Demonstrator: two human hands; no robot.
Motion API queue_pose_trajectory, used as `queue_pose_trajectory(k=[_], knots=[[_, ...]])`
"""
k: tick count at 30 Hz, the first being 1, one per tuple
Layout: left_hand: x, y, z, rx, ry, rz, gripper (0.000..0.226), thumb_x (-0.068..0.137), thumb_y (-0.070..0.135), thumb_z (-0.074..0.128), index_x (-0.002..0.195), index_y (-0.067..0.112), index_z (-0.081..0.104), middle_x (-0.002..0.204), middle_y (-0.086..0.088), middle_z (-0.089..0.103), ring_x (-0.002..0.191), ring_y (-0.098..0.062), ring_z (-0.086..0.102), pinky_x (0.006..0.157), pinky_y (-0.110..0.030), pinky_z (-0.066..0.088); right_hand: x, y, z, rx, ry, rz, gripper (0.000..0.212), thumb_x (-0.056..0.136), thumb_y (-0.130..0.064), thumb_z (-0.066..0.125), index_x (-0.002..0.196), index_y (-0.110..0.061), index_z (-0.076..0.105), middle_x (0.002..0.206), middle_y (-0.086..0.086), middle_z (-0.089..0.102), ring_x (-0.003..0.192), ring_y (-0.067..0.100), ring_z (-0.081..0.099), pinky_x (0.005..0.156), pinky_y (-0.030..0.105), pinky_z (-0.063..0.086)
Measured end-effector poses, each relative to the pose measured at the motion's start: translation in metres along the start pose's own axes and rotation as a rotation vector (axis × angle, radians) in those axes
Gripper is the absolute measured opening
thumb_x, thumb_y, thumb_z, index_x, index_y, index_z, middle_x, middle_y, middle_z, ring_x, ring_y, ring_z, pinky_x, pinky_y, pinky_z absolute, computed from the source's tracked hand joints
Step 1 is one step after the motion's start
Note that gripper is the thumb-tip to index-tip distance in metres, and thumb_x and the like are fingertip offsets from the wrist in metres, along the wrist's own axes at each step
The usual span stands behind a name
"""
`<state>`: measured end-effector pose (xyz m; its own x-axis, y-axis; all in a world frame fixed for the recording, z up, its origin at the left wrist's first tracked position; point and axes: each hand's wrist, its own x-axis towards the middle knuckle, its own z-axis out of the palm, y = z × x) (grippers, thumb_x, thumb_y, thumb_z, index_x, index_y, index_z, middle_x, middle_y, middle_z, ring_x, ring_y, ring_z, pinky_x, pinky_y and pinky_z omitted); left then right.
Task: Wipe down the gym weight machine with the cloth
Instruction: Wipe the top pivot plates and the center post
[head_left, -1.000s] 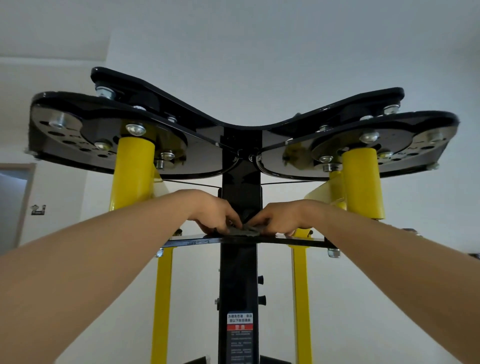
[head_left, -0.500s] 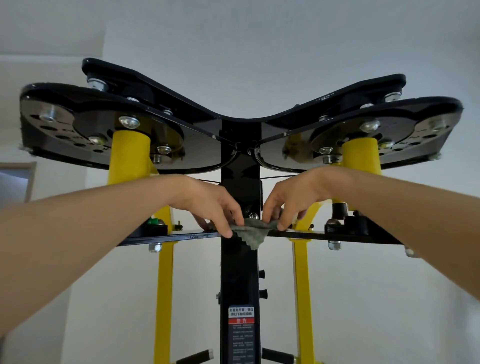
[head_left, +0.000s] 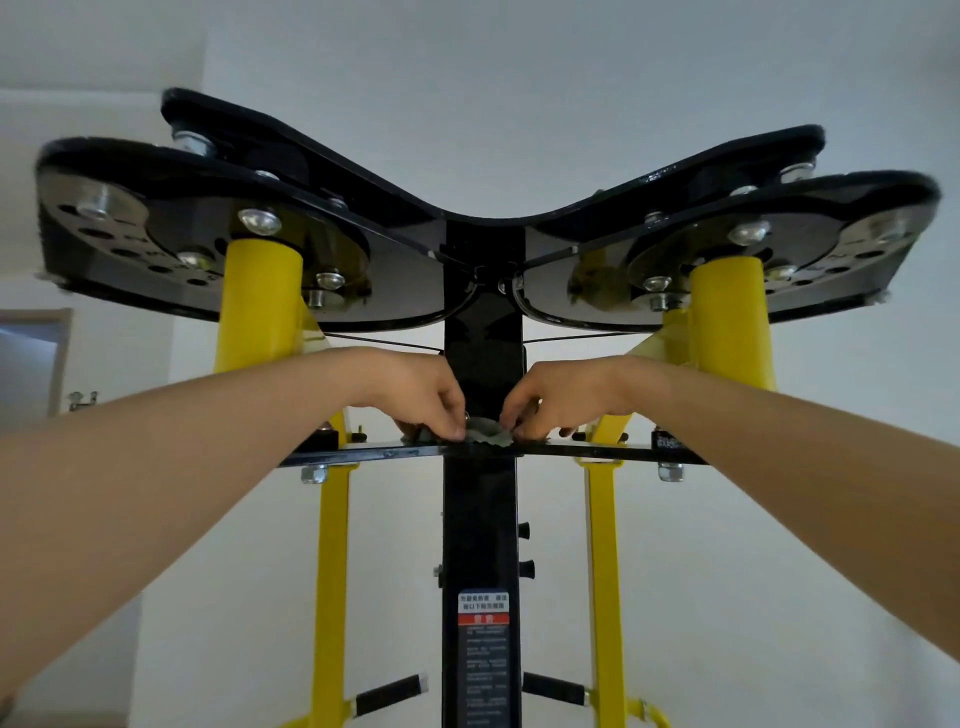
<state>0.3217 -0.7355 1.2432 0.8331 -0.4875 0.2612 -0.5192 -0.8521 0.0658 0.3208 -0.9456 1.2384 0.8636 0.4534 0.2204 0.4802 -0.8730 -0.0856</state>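
Note:
I look up at a black and yellow weight machine (head_left: 483, 530). A small grey-green cloth (head_left: 485, 432) lies bunched on its thin black cross plate (head_left: 602, 452), right in front of the central black post. My left hand (head_left: 421, 397) pinches the cloth's left edge with curled fingers. My right hand (head_left: 545, 402) pinches its right edge the same way. Both arms reach up from the lower corners of the view. Most of the cloth is hidden between my fingers.
Two wide black pulley plates (head_left: 156, 234) with bolts spread overhead on yellow tubes (head_left: 260, 301). Yellow uprights (head_left: 330, 597) run down either side of the post. A warning label (head_left: 483, 623) sits low on the post. A white wall lies behind, with a doorway (head_left: 31, 358) at the left.
The cloth hung down over the plate's front edge half a second ago; now it is gathered up on top of the plate. Both hands have closed in toward the post.

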Motion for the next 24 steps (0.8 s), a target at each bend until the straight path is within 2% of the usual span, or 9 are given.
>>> queue_pose_trajectory(k=[2,6,10,13,15,17,20,22,24], knots=[[-0.008,0.005,0.001,-0.006,0.049,0.029,0.007,0.091,0.023,0.074,0.089,0.017,0.077,0.084,0.001,0.067,0.076,-0.011,0.060,0.077,-0.030,0.056,-0.013,-0.004,0.001,0.002,0.076,-0.057,0.012,0.093,-0.022,0.066,0.104,-0.024,0.072,0.098,-0.001,0.064,0.086,0.012,0.058,0.076,0.028,0.053],[-0.029,0.024,0.013,0.064,0.256,0.085,0.009,0.087,0.032,0.076,0.087,0.024,0.078,0.083,0.004,0.073,0.076,-0.012,0.065,0.073,-0.036,0.056,-0.039,-0.012,0.019,-0.083,0.345,-0.172,0.006,0.086,-0.024,0.076,0.088,-0.019,0.075,0.085,-0.003,0.070,0.079,0.013,0.062,0.073,0.031,0.052],[-0.060,0.044,0.046,0.091,0.493,0.161,0.013,0.084,0.040,0.076,0.087,0.028,0.080,0.073,0.013,0.070,0.073,-0.008,0.065,0.069,-0.031,0.053,-0.069,-0.013,0.054,0.062,0.675,-0.208,0.004,0.082,-0.018,0.076,0.082,-0.020,0.073,0.079,-0.007,0.070,0.073,0.009,0.063,0.070,0.032,0.056],[-0.077,0.046,0.085,-0.025,0.557,0.153,0.009,0.084,0.036,0.077,0.087,0.028,0.080,0.074,0.014,0.071,0.071,-0.004,0.066,0.067,-0.022,0.050,-0.086,-0.010,0.087,0.268,0.826,-0.209,0.004,0.084,-0.014,0.076,0.085,-0.018,0.073,0.074,-0.010,0.068,0.065,0.006,0.063,0.063,0.024,0.054],[-0.080,0.038,0.113,-0.167,0.575,0.100,0.007,0.085,0.033,0.078,0.087,0.027,0.080,0.076,0.015,0.073,0.071,0.001,0.067,0.066,-0.017,0.049,-0.091,-0.012,0.114,0.520,0.776,-0.132,0.005,0.085,-0.011,0.075,0.087,-0.015,0.073,0.072,-0.004,0.070,0.064,0.011,0.065,0.062,0.025,0.056],[-0.079,0.029,0.142,-0.409,0.586,0.025,0.008,0.087,0.028,0.078,0.091,0.022,0.081,0.079,0.010,0.076,0.075,-0.003,0.071,0.072,-0.021,0.055,-0.094,-0.016,0.138,0.860,0.582,-0.016,0.010,0.089,-0.011,0.073,0.098,-0.013,0.073,0.086,0.005,0.075,0.078,0.021,0.072,0.067,0.030,0.061],[-0.074,0.024,0.174,-0.925,0.550,-0.112,0.009,0.094,0.016,0.071,0.098,0.013,0.079,0.090,-0.005,0.078,0.085,-0.016,0.076,0.073,-0.024,0.060,-0.091,-0.022,0.162,1.228,0.263,0.054,0.021,0.094,-0.017,0.068,0.115,-0.016,0.069,0.103,0.007,0.077,0.096,0.020,0.074,0.079,0.034,0.062],[-0.070,0.025,0.184,-1.191,0.511,-0.168,0.013,0.097,0.014,0.066,0.104,0.011,0.077,0.098,-0.008,0.077,0.088,-0.017,0.076,0.073,-0.023,0.060,-0.080,-0.026,0.173,1.360,0.234,0.047,0.025,0.094,-0.016,0.069,0.119,-0.015,0.067,0.106,0.009,0.076,0.096,0.023,0.075,0.082,0.038,0.062],[-0.065,0.021,0.190,-1.343,0.469,-0.178,0.019,0.100,0.015,0.060,0.114,0.013,0.074,0.104,-0.007,0.077,0.093,-0.016,0.075,0.077,-0.025,0.060,-0.064,-0.027,0.181,1.449,0.324,0.104,0.029,0.092,-0.010,0.070,0.120,-0.012,0.065,0.107,0.014,0.075,0.092,0.025,0.075,0.081,0.039,0.062]])
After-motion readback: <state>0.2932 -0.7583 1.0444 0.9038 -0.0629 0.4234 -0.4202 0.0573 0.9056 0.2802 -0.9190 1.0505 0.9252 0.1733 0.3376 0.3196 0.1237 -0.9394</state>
